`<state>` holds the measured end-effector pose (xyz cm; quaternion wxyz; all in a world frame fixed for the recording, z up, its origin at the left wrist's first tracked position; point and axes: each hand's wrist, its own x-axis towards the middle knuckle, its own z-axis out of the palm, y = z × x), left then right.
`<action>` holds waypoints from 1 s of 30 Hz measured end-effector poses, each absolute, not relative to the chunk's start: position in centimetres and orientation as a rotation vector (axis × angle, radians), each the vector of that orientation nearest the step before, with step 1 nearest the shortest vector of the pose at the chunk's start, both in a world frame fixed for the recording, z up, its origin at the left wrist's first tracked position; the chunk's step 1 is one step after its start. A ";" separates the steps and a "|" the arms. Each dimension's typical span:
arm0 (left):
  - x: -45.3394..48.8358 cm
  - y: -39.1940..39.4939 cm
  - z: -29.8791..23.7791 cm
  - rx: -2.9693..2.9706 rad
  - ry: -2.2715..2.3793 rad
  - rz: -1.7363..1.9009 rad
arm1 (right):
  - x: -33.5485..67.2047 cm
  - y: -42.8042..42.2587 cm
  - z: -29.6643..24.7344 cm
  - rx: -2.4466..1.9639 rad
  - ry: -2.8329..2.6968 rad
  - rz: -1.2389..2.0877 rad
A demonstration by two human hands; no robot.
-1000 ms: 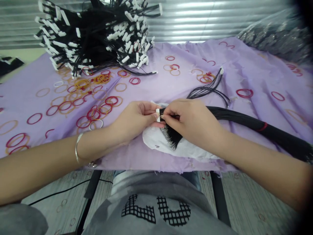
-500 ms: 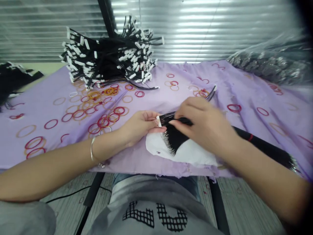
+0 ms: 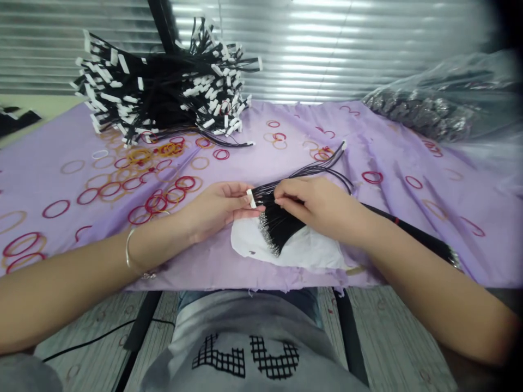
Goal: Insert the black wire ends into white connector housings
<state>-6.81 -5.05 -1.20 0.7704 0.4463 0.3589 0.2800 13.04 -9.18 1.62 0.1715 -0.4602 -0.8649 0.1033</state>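
Note:
My left hand [image 3: 216,207] pinches a small white plastic connector [image 3: 250,198] at its fingertips. A fan of black wires [image 3: 280,226] runs from the connector, and its stripped silvery ends lie on a white cloth [image 3: 255,242]. My right hand [image 3: 321,206] is shut on black wires close to the connector. A thinner strand of black wires [image 3: 318,170] curves to the upper right, ending in a white connector [image 3: 344,144]. Behind my right wrist lies a long black wire bundle [image 3: 408,230] with a red band.
A large heap of black wires with white connectors [image 3: 163,90] sits at the far left of the lilac cloth [image 3: 408,256], which is printed with rings or scattered with rubber bands. A plastic bag [image 3: 420,109] lies at the back right. Window blinds stand behind.
My right hand has moved left, closer to the connector, and no longer blurs. The thin wire strand now shows fully beyond it. The whole view has shifted slightly with my head.

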 end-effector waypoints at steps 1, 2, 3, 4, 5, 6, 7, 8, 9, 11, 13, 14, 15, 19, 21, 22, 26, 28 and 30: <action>-6.9 -5.0 -1.2 0.973 0.777 0.605 | 13.0 -9.2 1.5 -1.312 -2.432 0.303; -6.9 -5.0 -1.3 0.978 0.778 0.602 | 12.9 -9.3 1.3 -1.304 -2.399 0.315; -6.9 -5.0 -1.3 0.984 0.782 0.598 | 12.8 -9.3 1.1 -1.288 -2.356 0.324; -6.9 -5.0 -1.4 0.992 0.787 0.591 | 12.7 -9.3 0.9 -1.275 -2.305 0.327; -7.0 -5.1 -1.4 0.999 0.794 0.584 | 12.6 -9.3 0.7 -1.272 -2.258 0.324; -7.0 -5.1 -1.4 1.007 0.799 0.577 | 12.5 -9.2 0.5 -1.276 -2.222 0.313; -7.0 -5.1 -1.4 1.015 0.801 0.569 | 12.5 -9.2 0.3 -1.286 -2.202 0.300; -7.0 -5.0 -1.4 1.022 0.800 0.558 | 12.4 -9.2 0.2 -1.293 -2.199 0.288; -7.0 -5.0 -1.3 1.027 0.797 0.549 | 12.3 -9.2 0.1 -1.291 -2.210 0.282; -7.0 -5.0 -1.3 1.031 0.790 0.536 | 12.3 -9.2 0.0 -1.270 -2.240 0.279; -7.1 -5.0 -1.2 1.030 0.785 0.529 | 12.3 -9.2 0.1 -1.254 -2.264 0.281; -7.1 -5.0 -1.2 1.030 0.783 0.526 | 12.4 -9.2 0.1 -1.251 -2.273 0.287; -7.1 -5.0 -1.2 1.030 0.778 0.524 | 12.4 -9.2 0.2 -1.248 -2.283 0.297; -7.1 -4.9 -1.4 1.027 0.752 0.539 | 12.6 -9.3 0.4 -1.239 -2.319 0.330; -7.1 -5.0 -1.5 1.024 0.754 0.542 | 12.5 -9.2 0.4 -1.250 -2.327 0.321; -7.1 -5.0 -1.5 1.023 0.763 0.541 | 12.5 -9.2 0.4 -1.259 -2.330 0.312; -7.0 -5.0 -1.5 1.020 0.773 0.549 | 12.4 -9.1 0.2 -1.279 -2.345 0.311; -6.9 -5.0 -1.4 1.015 0.783 0.555 | 12.4 -9.0 0.1 -1.273 -2.338 0.330; -6.8 -5.1 -1.3 1.003 0.805 0.556 | 12.4 -8.9 0.0 -1.264 -2.327 0.349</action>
